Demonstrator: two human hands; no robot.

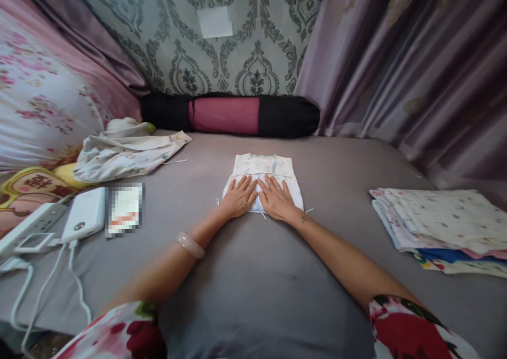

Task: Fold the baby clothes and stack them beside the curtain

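Note:
A small white printed garment (pixel 263 164) lies folded on the grey bed sheet (pixel 253 274) in front of me, with thin ties sticking out at its lower edge. My left hand (pixel 241 196) rests flat on its lower left part, fingers stretched out and pointing away from me. Beside it, my right hand (pixel 276 198) presses flat on the lower right part, fingers a little apart. The two hands nearly meet at the thumbs. Part of the garment is hidden under them.
Folded printed clothes (pixel 443 221) are stacked at the right. A crumpled pale garment (pixel 127 156) lies at the left, near a white power bank (pixel 85 214), a power strip (pixel 37 224) and cables. A black and maroon roll bag (pixel 225 115) lies along the patterned wall.

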